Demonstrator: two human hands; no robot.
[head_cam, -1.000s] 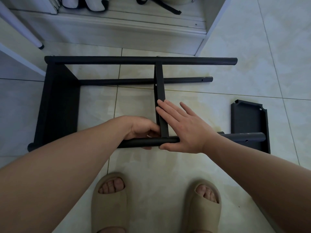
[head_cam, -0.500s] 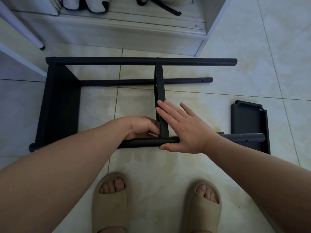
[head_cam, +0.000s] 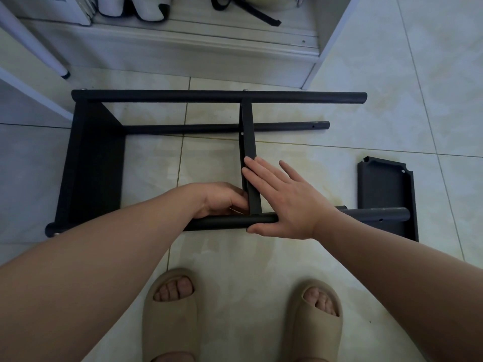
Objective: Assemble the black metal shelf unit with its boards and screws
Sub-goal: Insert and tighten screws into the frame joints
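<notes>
The black shelf frame (head_cam: 219, 96) lies on its side on the floor (head_cam: 339, 283), a loose board (head_cam: 384, 186) by its right end. The right hand (head_cam: 290, 199) presses flat, fingers straight, on the middle board (head_cam: 248, 142) and near pole (head_cam: 230, 222). The left hand (head_cam: 222, 199) curls beside it; what it holds is hidden.

Dim, cool, flat light, brighter upper right, soft faint shadows on floor tiles (head_cam: 392, 74), black shelf frame (head_cam: 94, 165) loses detail, wide-angle bowing at edges.
</notes>
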